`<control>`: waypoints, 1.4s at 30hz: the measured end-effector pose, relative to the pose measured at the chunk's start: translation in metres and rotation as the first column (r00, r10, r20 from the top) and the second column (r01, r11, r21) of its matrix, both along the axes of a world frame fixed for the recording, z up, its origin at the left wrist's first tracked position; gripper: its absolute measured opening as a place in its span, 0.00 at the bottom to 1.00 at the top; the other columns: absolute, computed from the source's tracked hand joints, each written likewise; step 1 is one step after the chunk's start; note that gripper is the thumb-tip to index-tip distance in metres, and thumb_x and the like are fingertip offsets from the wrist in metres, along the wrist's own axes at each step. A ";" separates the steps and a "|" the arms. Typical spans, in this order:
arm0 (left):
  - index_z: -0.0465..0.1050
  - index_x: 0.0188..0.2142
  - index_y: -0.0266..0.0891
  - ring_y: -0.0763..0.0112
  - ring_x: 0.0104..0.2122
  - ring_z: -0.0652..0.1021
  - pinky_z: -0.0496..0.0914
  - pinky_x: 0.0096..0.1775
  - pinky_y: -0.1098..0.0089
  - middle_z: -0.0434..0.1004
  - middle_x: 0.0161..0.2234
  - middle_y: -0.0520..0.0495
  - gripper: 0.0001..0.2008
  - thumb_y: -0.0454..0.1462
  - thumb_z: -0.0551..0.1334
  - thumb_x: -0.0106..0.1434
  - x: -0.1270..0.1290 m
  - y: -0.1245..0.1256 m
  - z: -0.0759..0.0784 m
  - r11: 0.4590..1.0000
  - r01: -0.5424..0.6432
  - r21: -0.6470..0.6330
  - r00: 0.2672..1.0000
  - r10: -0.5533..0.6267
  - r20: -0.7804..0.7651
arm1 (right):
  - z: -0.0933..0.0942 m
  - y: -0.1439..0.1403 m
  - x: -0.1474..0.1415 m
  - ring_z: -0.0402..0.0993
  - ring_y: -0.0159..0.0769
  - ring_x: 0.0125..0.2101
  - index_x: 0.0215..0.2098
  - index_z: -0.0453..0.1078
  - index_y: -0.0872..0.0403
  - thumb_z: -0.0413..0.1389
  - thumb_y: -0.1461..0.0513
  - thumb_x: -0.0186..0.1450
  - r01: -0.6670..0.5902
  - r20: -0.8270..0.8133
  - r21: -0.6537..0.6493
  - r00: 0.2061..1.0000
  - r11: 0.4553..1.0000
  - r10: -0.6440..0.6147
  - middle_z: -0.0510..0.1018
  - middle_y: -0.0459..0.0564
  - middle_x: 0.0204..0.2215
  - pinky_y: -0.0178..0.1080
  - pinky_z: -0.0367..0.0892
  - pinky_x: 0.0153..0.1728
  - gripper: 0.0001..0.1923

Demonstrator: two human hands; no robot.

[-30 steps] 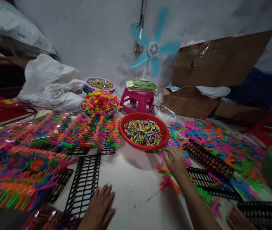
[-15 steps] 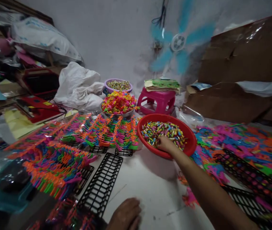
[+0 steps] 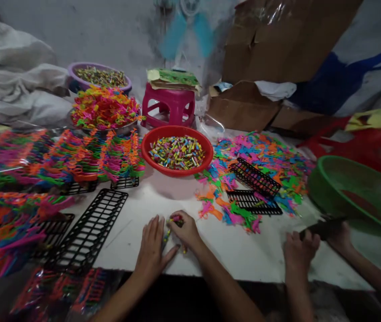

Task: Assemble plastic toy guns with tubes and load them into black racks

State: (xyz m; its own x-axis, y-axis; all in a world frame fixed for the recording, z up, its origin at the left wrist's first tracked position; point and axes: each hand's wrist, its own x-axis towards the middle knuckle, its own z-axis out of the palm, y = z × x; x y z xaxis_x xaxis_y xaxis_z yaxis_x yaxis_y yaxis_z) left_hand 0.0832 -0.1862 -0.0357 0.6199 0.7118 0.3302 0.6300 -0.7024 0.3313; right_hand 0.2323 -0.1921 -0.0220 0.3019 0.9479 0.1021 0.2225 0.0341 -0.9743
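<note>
My right hand [image 3: 184, 229] rests on the white table [image 3: 210, 250] near its front edge, closed around a small bunch of colourful pieces [image 3: 176, 219] like those in the red bowl [image 3: 177, 152]. My left hand [image 3: 152, 250] lies flat right beside it, fingers spread, touching the same pieces. An empty black plastic grid [image 3: 91, 226] lies just left of my left hand.
Another person's two hands [image 3: 300, 250] hold a black grid at the right, by a green basin [image 3: 354, 192]. Loose bright plastic shapes [image 3: 260, 156] and two black grids [image 3: 253, 188] lie right of the red bowl. Filled racks [image 3: 76, 156], bowls and a pink stool [image 3: 169, 105] stand behind.
My right hand has come back from the red bowl to the table's front edge with a bunch of small pieces. My left hand has moved next to it. The view has swung right.
</note>
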 end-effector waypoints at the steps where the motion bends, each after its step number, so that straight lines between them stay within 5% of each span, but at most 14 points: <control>1: 0.42 0.60 0.33 0.50 0.58 0.55 0.54 0.54 0.47 0.54 0.57 0.32 0.37 0.43 0.58 0.56 0.004 0.001 -0.001 1.000 0.016 0.004 0.999 -0.015 -0.037 | -0.007 -0.005 -0.005 0.68 0.32 0.31 0.31 0.67 0.55 0.51 0.62 0.56 -0.007 0.060 0.039 0.998 0.999 0.005 0.71 0.48 0.28 0.34 0.65 0.34 0.06; 5: 0.49 0.58 0.31 0.49 0.56 0.58 0.53 0.53 0.46 0.59 0.55 0.33 0.30 0.40 0.55 0.58 0.018 0.008 -0.003 1.000 -0.005 0.015 0.995 0.006 -0.100 | -0.011 -0.007 -0.003 0.67 0.33 0.36 0.33 0.68 0.56 0.48 0.60 0.61 0.039 0.153 0.129 0.987 0.991 -0.058 0.72 0.51 0.32 0.35 0.62 0.41 0.09; 9: 0.54 0.55 0.32 0.51 0.54 0.59 0.57 0.52 0.50 0.60 0.53 0.33 0.28 0.42 0.56 0.58 0.015 0.009 -0.001 0.999 -0.045 0.011 0.998 0.045 -0.039 | -0.011 -0.011 0.016 0.68 0.33 0.32 0.29 0.68 0.57 0.48 0.56 0.62 0.255 0.067 0.047 0.964 0.966 -0.258 0.72 0.50 0.29 0.35 0.64 0.36 0.13; 13: 0.65 0.46 0.34 0.55 0.50 0.64 0.62 0.49 0.54 0.64 0.48 0.36 0.19 0.41 0.57 0.57 -0.002 0.006 0.005 0.996 -0.084 -0.015 0.996 0.084 0.032 | -0.022 -0.027 0.030 0.69 0.33 0.33 0.35 0.68 0.57 0.53 0.55 0.59 0.290 -0.056 -0.042 0.955 0.956 -0.292 0.73 0.50 0.32 0.34 0.65 0.36 0.13; 17: 0.71 0.34 0.38 0.59 0.43 0.68 0.64 0.46 0.58 0.70 0.39 0.41 0.09 0.40 0.56 0.58 -0.010 0.006 0.014 0.989 -0.086 -0.119 0.992 0.096 0.077 | -0.034 -0.032 0.022 0.71 0.33 0.32 0.36 0.67 0.56 0.54 0.56 0.57 0.312 -0.137 -0.079 0.937 0.947 -0.321 0.74 0.49 0.31 0.35 0.66 0.35 0.13; 19: 0.71 0.33 0.39 0.64 0.37 0.71 0.65 0.42 0.63 0.72 0.34 0.44 0.09 0.41 0.57 0.57 -0.009 0.008 0.021 0.963 -0.104 -0.249 0.980 0.142 0.140 | -0.026 -0.035 0.022 0.71 0.34 0.32 0.35 0.67 0.56 0.54 0.56 0.56 0.318 -0.131 -0.081 0.936 0.945 -0.326 0.74 0.50 0.31 0.36 0.66 0.36 0.13; 22: 0.71 0.33 0.39 0.70 0.29 0.71 0.66 0.34 0.70 0.73 0.30 0.49 0.10 0.42 0.61 0.53 -0.006 0.014 0.035 0.828 -0.134 -0.544 0.912 0.318 0.260 | 0.019 -0.055 0.052 0.70 0.35 0.31 0.32 0.68 0.56 0.53 0.53 0.55 0.290 -0.067 -0.096 0.953 0.952 -0.297 0.74 0.51 0.29 0.37 0.67 0.34 0.14; 25: 0.71 0.33 0.38 0.74 0.28 0.71 0.64 0.31 0.76 0.72 0.28 0.52 0.14 0.41 0.66 0.47 -0.002 0.021 0.050 0.606 -0.021 -0.795 0.797 0.491 0.353 | 0.077 -0.086 0.099 0.68 0.35 0.25 0.25 0.67 0.53 0.51 0.50 0.56 0.273 0.000 -0.098 0.962 0.957 -0.274 0.69 0.48 0.20 0.36 0.64 0.27 0.15; 27: 0.71 0.33 0.37 0.78 0.26 0.69 0.63 0.27 0.79 0.70 0.25 0.54 0.16 0.39 0.68 0.44 0.002 0.024 0.060 0.431 0.100 -0.897 0.728 0.582 0.361 | 0.097 -0.095 0.107 0.64 0.32 0.21 0.21 0.65 0.51 0.49 0.49 0.57 0.256 -0.005 -0.093 0.966 0.962 -0.258 0.65 0.47 0.15 0.34 0.61 0.23 0.16; 29: 0.71 0.33 0.36 0.80 0.24 0.69 0.62 0.26 0.81 0.69 0.24 0.55 0.16 0.37 0.69 0.44 0.007 0.023 0.066 0.241 0.250 -0.938 0.680 0.646 0.347 | 0.092 -0.089 0.084 0.63 0.31 0.20 0.23 0.63 0.52 0.50 0.50 0.56 0.147 -0.046 -0.108 0.987 0.983 -0.152 0.64 0.45 0.16 0.33 0.60 0.22 0.15; 32: 0.69 0.31 0.34 0.76 0.30 0.74 0.68 0.32 0.77 0.73 0.33 0.50 0.12 0.33 0.68 0.46 0.014 0.016 0.069 -0.004 0.482 -0.876 0.629 0.698 0.343 | 0.060 -0.065 0.025 0.58 0.27 0.18 0.27 0.61 0.53 0.55 0.53 0.53 -0.039 -0.175 -0.084 0.984 0.996 0.023 0.64 0.42 0.19 0.31 0.57 0.20 0.13; 34: 0.68 0.32 0.35 0.73 0.34 0.75 0.70 0.35 0.74 0.73 0.36 0.49 0.10 0.32 0.66 0.49 0.015 0.014 0.067 -0.058 0.566 -0.822 0.574 0.744 0.342 | 0.041 -0.053 -0.001 0.57 0.26 0.19 0.27 0.62 0.54 0.57 0.55 0.53 -0.187 -0.284 -0.077 0.946 0.979 0.159 0.64 0.41 0.20 0.30 0.56 0.20 0.12; 38: 0.61 0.46 0.41 0.75 0.33 0.76 0.72 0.36 0.73 0.72 0.34 0.50 0.19 0.29 0.61 0.55 0.010 0.016 0.061 -0.029 0.581 -0.813 0.487 0.813 0.320 | 0.035 -0.050 -0.004 0.56 0.25 0.19 0.26 0.65 0.55 0.58 0.55 0.53 -0.344 -0.391 -0.142 0.881 0.928 0.266 0.65 0.41 0.19 0.29 0.53 0.20 0.12; 42: 0.61 0.48 0.41 0.80 0.26 0.74 0.70 0.26 0.80 0.73 0.35 0.49 0.19 0.34 0.60 0.58 0.004 0.008 0.059 -0.079 0.532 -0.843 0.517 0.819 0.249 | 0.042 -0.054 -0.001 0.60 0.27 0.21 0.29 0.69 0.55 0.57 0.56 0.54 -0.366 -0.300 -0.166 0.903 0.916 0.307 0.69 0.43 0.21 0.30 0.56 0.22 0.10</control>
State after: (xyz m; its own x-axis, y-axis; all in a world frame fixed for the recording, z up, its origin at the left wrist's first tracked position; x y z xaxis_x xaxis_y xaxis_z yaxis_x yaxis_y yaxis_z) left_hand 0.0877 -0.1778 0.0229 0.4774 0.6392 -0.6029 -0.2704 0.7598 0.5913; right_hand 0.2311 -0.2456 0.0200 -0.0514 0.9870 -0.1522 -0.0290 -0.1539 -0.9877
